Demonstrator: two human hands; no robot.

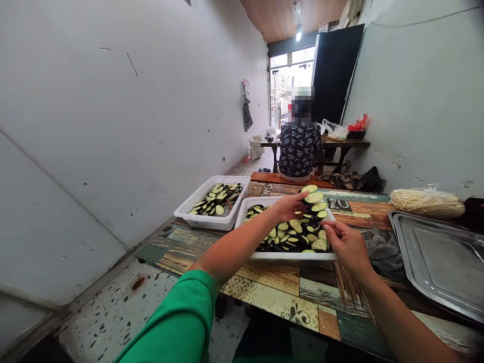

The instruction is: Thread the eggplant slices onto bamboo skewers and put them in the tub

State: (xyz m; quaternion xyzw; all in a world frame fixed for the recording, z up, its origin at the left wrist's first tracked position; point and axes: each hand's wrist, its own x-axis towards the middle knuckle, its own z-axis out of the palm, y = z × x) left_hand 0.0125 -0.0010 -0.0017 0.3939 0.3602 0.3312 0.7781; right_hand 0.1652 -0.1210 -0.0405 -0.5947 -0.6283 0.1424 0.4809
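A white tub point(287, 256) full of sliced eggplant point(295, 226) stands on the table before me. Over its right side, a row of eggplant slices point(314, 198) is lined up as on a skewer. My left hand point(290, 207) is closed around the upper part of this row. My right hand point(347, 246) pinches at the row's lower end, where the thin skewer itself is hard to make out. Beneath my right forearm lies a bundle of thin wooden skewers point(347, 283). Skewered eggplant point(219, 197) fills part of a second white tub point(204, 220) to the left.
On the right are metal trays point(440, 252), a crumpled grey cloth point(383, 249) and a pale bundle in clear plastic point(427, 201). A person point(300, 148) sits on a bench beyond my table point(264, 295), facing away. A white wall point(151, 116) runs along the left.
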